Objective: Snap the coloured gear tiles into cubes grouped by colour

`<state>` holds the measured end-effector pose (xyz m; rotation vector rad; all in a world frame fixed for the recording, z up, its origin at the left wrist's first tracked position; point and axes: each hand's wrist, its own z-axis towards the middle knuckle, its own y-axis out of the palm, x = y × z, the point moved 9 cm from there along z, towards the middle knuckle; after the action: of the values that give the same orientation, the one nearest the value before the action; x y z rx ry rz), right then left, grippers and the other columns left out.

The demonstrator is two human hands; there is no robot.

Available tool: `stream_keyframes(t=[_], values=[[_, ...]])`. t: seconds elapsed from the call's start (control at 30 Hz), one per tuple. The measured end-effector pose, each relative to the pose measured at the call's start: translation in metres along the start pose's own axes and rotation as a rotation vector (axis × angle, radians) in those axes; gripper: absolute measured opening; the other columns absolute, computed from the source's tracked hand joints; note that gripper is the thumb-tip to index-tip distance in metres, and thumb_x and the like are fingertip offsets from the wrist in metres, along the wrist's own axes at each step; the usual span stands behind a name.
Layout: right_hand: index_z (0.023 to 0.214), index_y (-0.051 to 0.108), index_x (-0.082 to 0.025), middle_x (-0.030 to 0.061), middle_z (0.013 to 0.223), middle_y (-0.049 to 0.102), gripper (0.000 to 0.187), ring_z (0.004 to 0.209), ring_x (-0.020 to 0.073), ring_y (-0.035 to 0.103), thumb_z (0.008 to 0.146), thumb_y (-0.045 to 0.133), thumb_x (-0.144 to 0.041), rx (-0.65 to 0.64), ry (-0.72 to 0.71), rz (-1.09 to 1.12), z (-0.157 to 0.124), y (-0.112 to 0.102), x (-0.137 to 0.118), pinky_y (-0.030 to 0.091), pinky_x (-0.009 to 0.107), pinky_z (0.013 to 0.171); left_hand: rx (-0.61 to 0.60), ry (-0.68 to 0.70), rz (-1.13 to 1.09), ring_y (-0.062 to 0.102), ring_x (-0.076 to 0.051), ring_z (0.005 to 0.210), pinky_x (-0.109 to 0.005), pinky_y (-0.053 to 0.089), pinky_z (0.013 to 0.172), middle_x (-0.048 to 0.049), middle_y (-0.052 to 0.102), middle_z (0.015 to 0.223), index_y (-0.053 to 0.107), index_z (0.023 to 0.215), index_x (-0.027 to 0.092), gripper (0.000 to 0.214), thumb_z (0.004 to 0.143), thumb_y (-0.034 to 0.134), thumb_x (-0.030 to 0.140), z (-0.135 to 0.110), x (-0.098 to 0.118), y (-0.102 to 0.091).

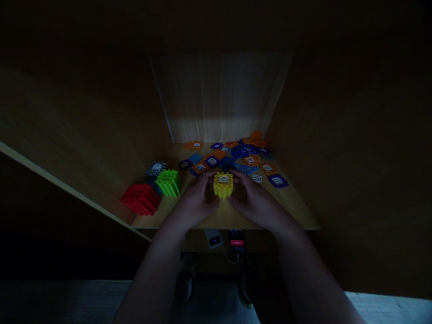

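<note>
A small stack of yellow interlocking building panels [223, 185], with a white window piece in its top panel, is between my two hands above the wooden shelf [216, 220]. My left hand [200, 200] grips its left side, fingers curled behind and thumb at the front. From the other side my right hand [253, 198] clasps it in the same way. Left of my hands stand a green panel stack [169, 183] and a red panel stack [141, 199]. Behind them sits a grey panel stack [156, 168] with a white window.
Loose orange panels [254, 141], blue panels [240, 151] and purple panels [278, 181] lie scattered at the back. A white window piece [257, 178] lies near my right hand. Wooden walls enclose the shelf. Below its front edge are a white device [213, 239] and a phone [236, 241] joined to a cable.
</note>
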<state>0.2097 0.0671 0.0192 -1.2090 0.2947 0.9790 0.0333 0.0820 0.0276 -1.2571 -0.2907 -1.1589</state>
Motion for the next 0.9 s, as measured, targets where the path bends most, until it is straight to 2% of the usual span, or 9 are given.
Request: stream_keyframes(t=[0.4, 0.67, 0.77, 0.9], values=[[0.161, 0.042, -0.028, 0.0126, 0.151, 0.066, 0.075, 0.141, 0.0290, 0.063, 0.095, 0.076, -0.032, -0.005, 0.034, -0.005, 0.000, -0.003, -0.005, 0.051, 0.050, 0.119, 0.005, -0.009, 0.016, 0.065, -0.031, 0.137, -0.049, 0.052, 0.118, -0.0113, 0.067, 0.148, 0.049, 0.150, 0.024, 0.071, 0.085, 0.076, 0.018, 0.000, 0.000, -0.001], [0.162, 0.041, -0.026, 0.0135, 0.146, 0.068, 0.078, 0.137, 0.0303, 0.065, 0.094, 0.079, -0.032, 0.001, 0.047, -0.047, 0.000, -0.002, -0.005, 0.051, 0.051, 0.118, 0.006, 0.007, 0.028, 0.062, -0.030, 0.142, -0.049, 0.051, 0.121, -0.0111, 0.064, 0.154, 0.047, 0.152, 0.025, 0.072, 0.086, 0.075, 0.019, -0.001, 0.003, -0.003], [0.162, 0.042, -0.027, 0.0125, 0.143, 0.069, 0.077, 0.135, 0.0296, 0.066, 0.094, 0.078, -0.033, 0.012, 0.039, -0.036, 0.000, -0.003, -0.005, 0.052, 0.050, 0.116, -0.023, -0.002, 0.029, 0.058, -0.030, 0.148, -0.050, 0.048, 0.126, -0.0120, 0.059, 0.160, 0.043, 0.157, 0.024, 0.079, 0.086, 0.074, 0.018, -0.004, 0.006, -0.003], [0.162, 0.043, -0.027, 0.0122, 0.140, 0.071, 0.077, 0.132, 0.0300, 0.068, 0.093, 0.078, -0.033, 0.013, 0.023, -0.032, 0.001, -0.002, -0.004, 0.054, 0.050, 0.113, -0.123, -0.041, 0.111, 0.043, -0.033, 0.160, -0.053, 0.038, 0.134, -0.0141, 0.043, 0.173, 0.028, 0.169, 0.025, 0.098, 0.085, 0.079, 0.022, -0.017, 0.014, -0.002]])
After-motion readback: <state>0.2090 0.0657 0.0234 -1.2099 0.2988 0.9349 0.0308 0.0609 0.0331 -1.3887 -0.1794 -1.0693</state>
